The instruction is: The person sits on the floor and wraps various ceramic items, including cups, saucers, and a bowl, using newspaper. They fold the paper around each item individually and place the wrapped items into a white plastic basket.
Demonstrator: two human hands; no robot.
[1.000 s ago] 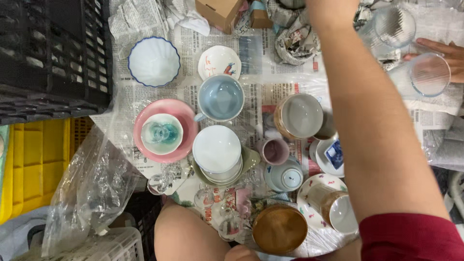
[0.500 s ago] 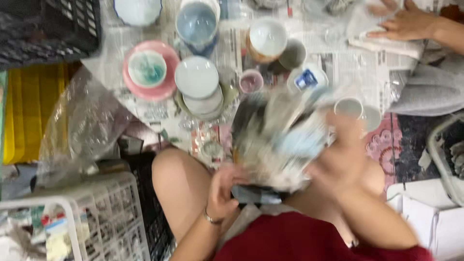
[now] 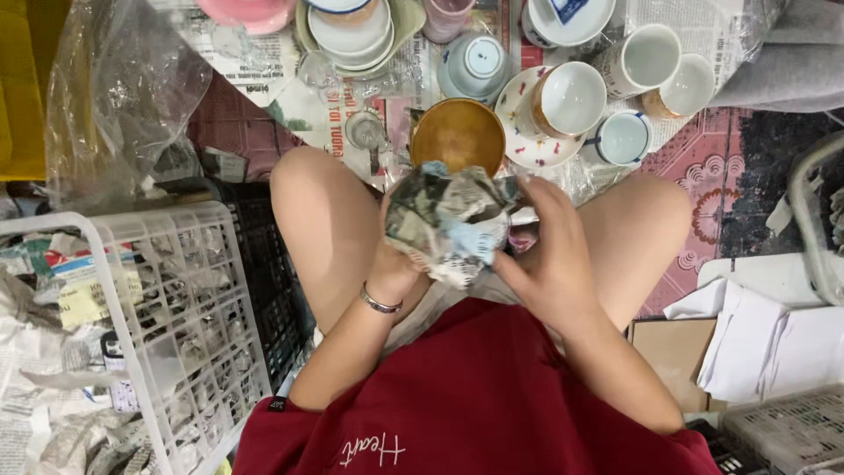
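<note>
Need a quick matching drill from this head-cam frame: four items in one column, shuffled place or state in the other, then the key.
Items
1. newspaper-wrapped bundle
2. brown bowl
3. white wire basket
4. clear plastic bag

Place or state
A. on the floor beside the person's left knee, crumpled newspaper inside
B. held between the left hand and right hand over the lap
C. top left, lying crumpled near the yellow crate
D. open side up on the newspaper, just beyond the bundle

Pairs: 1-B, 2-D, 3-A, 4-C
</note>
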